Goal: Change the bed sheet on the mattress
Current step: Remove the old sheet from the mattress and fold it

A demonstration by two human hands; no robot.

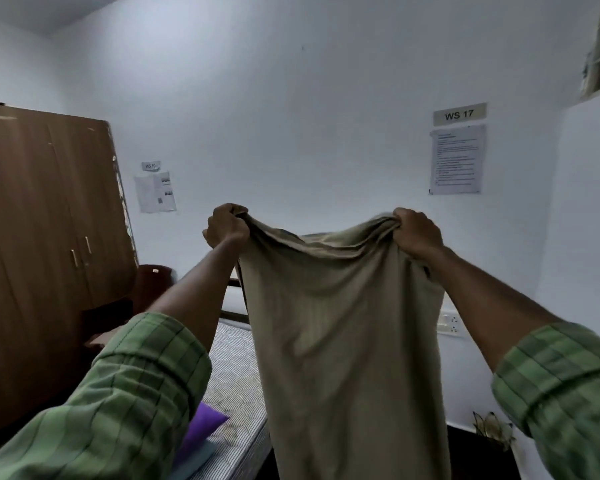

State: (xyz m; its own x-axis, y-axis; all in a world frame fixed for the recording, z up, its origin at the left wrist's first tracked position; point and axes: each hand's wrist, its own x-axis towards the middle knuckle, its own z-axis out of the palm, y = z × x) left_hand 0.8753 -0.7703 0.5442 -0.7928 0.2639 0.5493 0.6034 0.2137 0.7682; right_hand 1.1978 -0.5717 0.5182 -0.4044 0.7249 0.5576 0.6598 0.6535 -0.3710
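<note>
- The step in hand looks like spreading a sheet: the beige bed sheet [343, 323] is held up in the air in front of the person, above the mattress [234, 379], and hangs down in a long bunched fall.
- The left hand [226, 226] has its grip clamped on one gathered end of the top edge; the right hand [417, 232] is clamped on the other end.
- The mattress shows a bare quilted top, so no sheet seems to be laid yet.
- Next move, as I judge it: find the true corners, open the cloth to full width, and cast it over the mattress.
- A purple pillow [203, 429] lies on the near mattress and would need moving aside.
- Containers: a wooden wardrobe [45, 244] stands at the left with doors closed; its contents are hidden.
</note>
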